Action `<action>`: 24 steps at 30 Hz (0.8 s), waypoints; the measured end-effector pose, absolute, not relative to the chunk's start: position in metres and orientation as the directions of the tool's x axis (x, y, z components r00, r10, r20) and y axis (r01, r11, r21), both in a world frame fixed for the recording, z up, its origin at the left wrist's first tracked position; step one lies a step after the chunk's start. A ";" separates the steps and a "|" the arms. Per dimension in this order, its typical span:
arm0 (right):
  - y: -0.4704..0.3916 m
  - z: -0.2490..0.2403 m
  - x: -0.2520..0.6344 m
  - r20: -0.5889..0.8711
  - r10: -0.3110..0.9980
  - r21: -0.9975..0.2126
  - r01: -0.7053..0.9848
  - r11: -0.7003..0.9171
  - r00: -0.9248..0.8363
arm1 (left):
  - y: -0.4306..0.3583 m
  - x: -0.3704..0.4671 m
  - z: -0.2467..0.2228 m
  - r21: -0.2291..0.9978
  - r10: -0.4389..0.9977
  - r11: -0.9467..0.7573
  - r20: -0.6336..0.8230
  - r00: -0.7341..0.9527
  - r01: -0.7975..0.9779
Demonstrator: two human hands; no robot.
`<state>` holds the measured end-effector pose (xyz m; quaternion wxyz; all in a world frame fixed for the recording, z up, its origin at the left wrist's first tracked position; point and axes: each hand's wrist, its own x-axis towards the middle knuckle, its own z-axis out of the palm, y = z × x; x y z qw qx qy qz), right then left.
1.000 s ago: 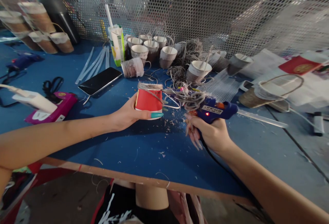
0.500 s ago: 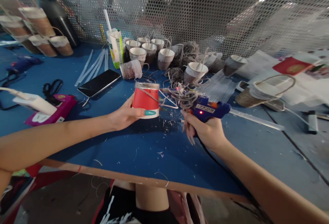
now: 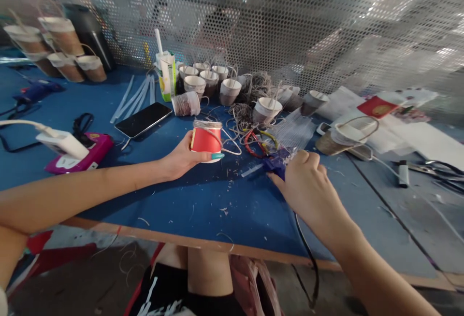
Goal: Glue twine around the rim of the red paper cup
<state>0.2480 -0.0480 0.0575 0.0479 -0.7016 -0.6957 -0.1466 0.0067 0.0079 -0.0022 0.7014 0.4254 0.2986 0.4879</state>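
Note:
My left hand (image 3: 184, 157) is wrapped round a small red paper cup (image 3: 205, 139) with twine wound at its top and a thin cord loop hanging from its right side. The teal-nailed thumb presses the cup's lower front. Over at the right, my right hand (image 3: 306, 180) is closed on a blue glue gun (image 3: 274, 162), palm down, hiding much of it. A clear glue stick (image 3: 252, 170) pokes out of the gun toward the left. Just behind the gun lie red and yellow looped handles (image 3: 254, 143), their tool partly covered.
Several twine-wrapped cups (image 3: 195, 84) stand at the back beside a drink carton (image 3: 167, 77) and tangled twine (image 3: 243, 113). A phone (image 3: 143, 119) and a magenta power strip (image 3: 97, 151) lie left. Scissors (image 3: 440, 171) lie far right. Perforated metal (image 3: 253, 26) rises behind.
My right hand has turned over with the glue gun, whose stick now points left instead of right. The red and yellow handles have come into view. The left hand still holds the cup.

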 end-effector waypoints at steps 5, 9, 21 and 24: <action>-0.054 0.082 0.226 0.599 0.682 -0.144 0.781 0.607 -0.419 | 0.007 0.007 -0.003 0.896 0.943 0.157 -0.011 0.334 -0.414; -0.036 0.074 0.213 0.460 0.578 -0.617 0.226 0.754 -0.674 | 0.007 0.009 -0.004 0.916 0.947 0.109 0.022 0.319 -0.387; -0.020 0.039 0.211 0.179 0.825 -0.974 -0.213 0.073 -0.536 | 0.002 0.011 -0.004 0.934 0.965 0.091 0.003 0.261 -0.347; -0.019 0.045 0.213 0.131 0.888 -0.977 -0.209 0.041 -0.440 | 0.002 0.011 -0.004 0.930 0.958 0.087 0.020 0.286 -0.357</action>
